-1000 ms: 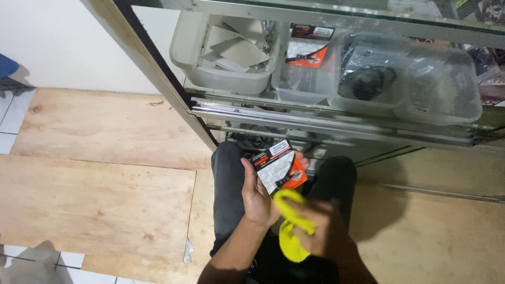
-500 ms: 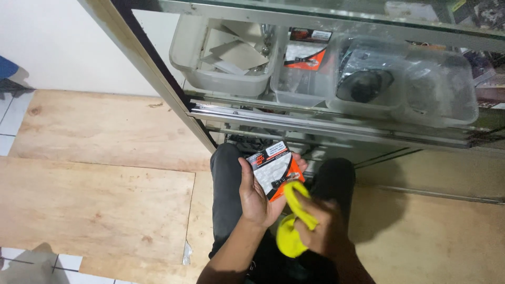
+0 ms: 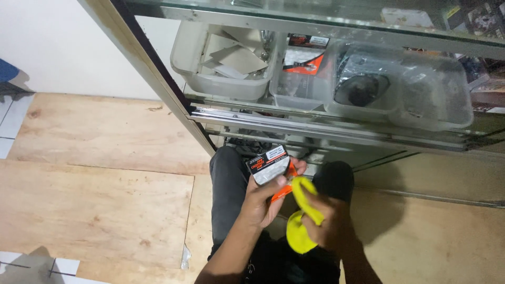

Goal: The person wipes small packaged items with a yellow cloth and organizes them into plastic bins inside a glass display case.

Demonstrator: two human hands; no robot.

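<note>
- Down at the lower centre of the frame, the left hand point(image 3: 263, 197) holds a small flat packet point(image 3: 271, 167) with an orange edge and a black-and-white label; thumb and fingers are pinched on its lower part, and the label faces up toward the camera.
- The right hand point(image 3: 329, 223), just right of the left and slightly lower, is closed around a yellow cloth point(image 3: 301, 221); one end of the cloth rises from the fist and touches the orange side of the packet, while the rest bunches out below the fingers.
- Both hands sit above the person's lap, over dark trousers point(image 3: 226, 184), with knees pointing toward the top of the frame.
- Above the hands, across the upper half of the frame, stands a glass display cabinet point(image 3: 315, 126) with a metal frame and sliding rails.
- Behind its glass, upper centre, a pale plastic tub point(image 3: 210, 79) holds folded cards or papers.
- Right of it, a clear tub point(image 3: 302, 89) holds another orange-and-black packet.
- Further right, a larger clear container point(image 3: 421, 100) holds a dark round item; what it is cannot be told.
- Left of the person, the floor is bare plywood sheets point(image 3: 94, 184), with white tiles point(image 3: 10, 131) at the far left edge.
</note>
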